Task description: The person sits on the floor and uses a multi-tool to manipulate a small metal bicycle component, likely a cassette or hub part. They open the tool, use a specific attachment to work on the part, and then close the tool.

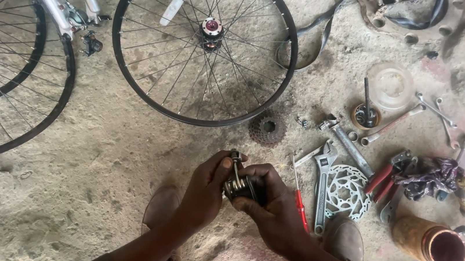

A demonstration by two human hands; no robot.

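Observation:
Both my hands meet low in the middle of the view over a small dark metal bicycle part with a coiled, spring-like body. My left hand pinches its upper end between thumb and fingers. My right hand wraps around its lower body from the right. The part is held above the dusty concrete floor, between my two shoes. Its underside is hidden by my fingers.
A bare spoked wheel lies flat ahead, a silver bike frame with another wheel at left. A sprocket cassette lies near the rim. At right lie an adjustable wrench, red screwdriver, brake disc, red pliers, spanners, rag and tins.

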